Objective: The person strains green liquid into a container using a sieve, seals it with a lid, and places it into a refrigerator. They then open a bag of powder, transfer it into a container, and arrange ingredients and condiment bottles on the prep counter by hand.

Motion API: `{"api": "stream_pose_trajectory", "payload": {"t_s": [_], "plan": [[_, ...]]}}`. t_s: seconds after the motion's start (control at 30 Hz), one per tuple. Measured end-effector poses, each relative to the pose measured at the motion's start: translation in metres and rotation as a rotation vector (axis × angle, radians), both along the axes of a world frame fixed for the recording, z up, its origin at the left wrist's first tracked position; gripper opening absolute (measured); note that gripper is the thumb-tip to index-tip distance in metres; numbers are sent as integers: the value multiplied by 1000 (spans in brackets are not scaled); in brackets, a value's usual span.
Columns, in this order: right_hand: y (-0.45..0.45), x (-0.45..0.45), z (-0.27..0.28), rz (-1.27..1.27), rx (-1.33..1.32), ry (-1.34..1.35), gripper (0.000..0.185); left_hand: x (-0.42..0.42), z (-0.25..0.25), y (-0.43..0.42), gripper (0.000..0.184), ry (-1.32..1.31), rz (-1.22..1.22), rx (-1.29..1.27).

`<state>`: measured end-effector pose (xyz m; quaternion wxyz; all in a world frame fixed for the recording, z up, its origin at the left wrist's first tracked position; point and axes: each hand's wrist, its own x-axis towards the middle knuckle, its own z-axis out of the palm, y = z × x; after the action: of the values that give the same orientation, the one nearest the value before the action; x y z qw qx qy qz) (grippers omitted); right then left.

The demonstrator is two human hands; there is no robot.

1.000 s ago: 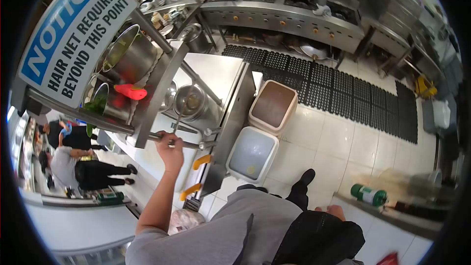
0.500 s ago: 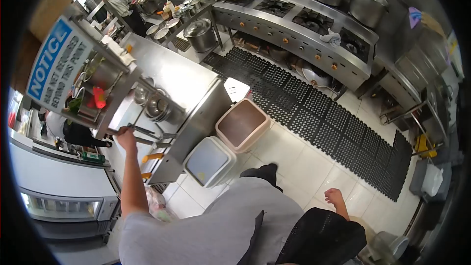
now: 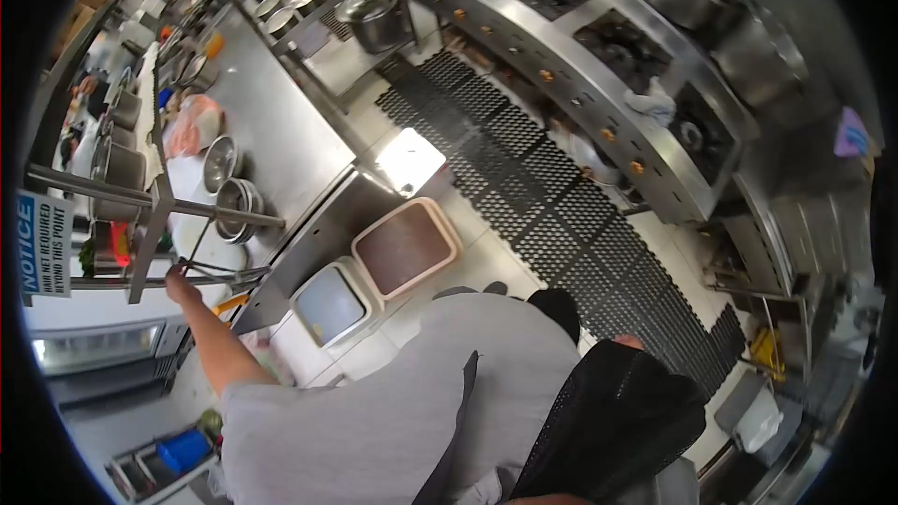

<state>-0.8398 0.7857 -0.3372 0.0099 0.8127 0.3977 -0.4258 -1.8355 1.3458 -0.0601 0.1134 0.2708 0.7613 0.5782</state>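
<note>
Far left: we note a blue-and-white NOTICE sign [image 3: 47, 245] on the steel overshelf, hair-net wording legible. Just right of it, a red item [image 3: 121, 243] sits among the shelf's contents; identity unclear.

Our left hand [image 3: 183, 286] is at the near end of the prep table, arm outstretched. Its fingers look curled at the table-end rails, where a thin rod [image 3: 199, 241] slants up toward the stacked steel bowls [image 3: 238, 208]. The rod, nearest item to this hand, lies between hand and bowls. At this scale we cannot tell whether the fingers grasp the rod, grasp a rail or merely touch.

Behind the bowls: a plastic bag with pinkish contents [image 3: 198, 123], then the bare top of the steel prep table [image 3: 281, 131]. Beside the table stand a grey-white bin [image 3: 329, 307] and a brown bin [image 3: 406, 249].

Right of these, black rubber matting [image 3: 510, 178] fronts the gas range [image 3: 599, 56], a white cloth [image 3: 652, 105] on its edge. Only a sliver of our right hand [image 3: 629, 342] seems to show past the black mesh fabric [image 3: 613, 411]; its state, we cannot tell.

Judgement: step in hand is contact work at the table end; any next move calls for left-hand clearance from rails and bowls.
</note>
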Motion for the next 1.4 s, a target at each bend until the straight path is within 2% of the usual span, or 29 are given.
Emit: {"api": "stream_pose_trajectory", "payload": {"t_s": [0.07,0.13,0.17,0.2,0.23,0.27,0.33,0.37,0.4,0.43,0.47,0.5,0.53,0.57,0.63,0.67,0.73,0.83,0.9,0.97,1.0,1.07,1.1,1.13,1.17,1.2,1.23,1.33,1.4], "plan": [[69,40,-2,78,31,-14,37,28,8,-9,28,-62,105,23],[149,75,-2,-83,59,95,41,77,21,-25,23,222,295,-326],[195,88,10,-326,45,274,43,73,1,-38,19,355,337,-450],[254,98,30,-250,1,323,37,57,-26,-54,17,1143,318,-1073],[305,112,40,-172,-39,371,33,113,-24,-71,20,1312,287,-1235],[346,130,26,-34,27,405,35,125,-40,-91,27,1313,210,-1227],[441,161,9,197,169,443,38,175,-76,-117,22,546,515,-708],[486,168,12,289,228,452,39,194,-91,-145,27,711,297,-1026],[531,170,23,304,229,501,39,221,-96,-166,25,623,-1,-1137],[579,169,42,322,230,548,39,253,-102,-180,24,-21,-164,-890],[627,163,70,305,141,665,38,285,-107,-195,23,-645,-122,-697],[671,154,103,338,70,680,35,357,-85,-187,22,-562,-89,-994],[712,145,115,445,85,663,35,408,-64,-179,21,-662,-226,-1133],[750,138,122,556,94,643,34,437,-67,-178,21,-694,-192,-1112],[816,110,135,761,205,679,31,483,-79,-186,18,-796,-306,-1286],[843,94,150,740,146,673,27,502,-87,-189,18,-832,-278,-1267],[894,59,150,785,108,727,25,532,-103,-176,19,-968,-492,-1219],[950,2,126,776,1,866,19,574,-117,-113,20,-1148,-618,-1044],[985,-31,111,881,-112,816,19,585,-119,-34,20,-1112,-619,-982],[1015,-65,120,967,-143,694,18,572,-131,46,19,-879,-755,-917],[1034,-79,126,1014,-129,649,19,562,-126,94,16,-896,-670,-883],[1074,-103,149,1114,-70,578,22,542,-110,188,19,-728,-559,-843],[1101,-116,169,1170,-15,550,23,516,-119,227,17,-538,-686,-822],[1123,-138,220,1198,-18,432,26,496,-126,265,18,-448,-708,-690],[1153,-135,199,1244,130,519,27,474,-110,309,20,-344,-746,-626],[1179,-145,223,1250,223,506,28,453,-99,352,19,-187,-740,-635],[1204,-156,254,1250,291,438,28,432,-79,396,20,-285,-686,-652],[1283,-174,309,1241,611,399,25,380,-45,515,24,12,-729,-424],[1336,-192,350,1207,716,415,24,361,-12,586,22,-68,-747,-435]]}}
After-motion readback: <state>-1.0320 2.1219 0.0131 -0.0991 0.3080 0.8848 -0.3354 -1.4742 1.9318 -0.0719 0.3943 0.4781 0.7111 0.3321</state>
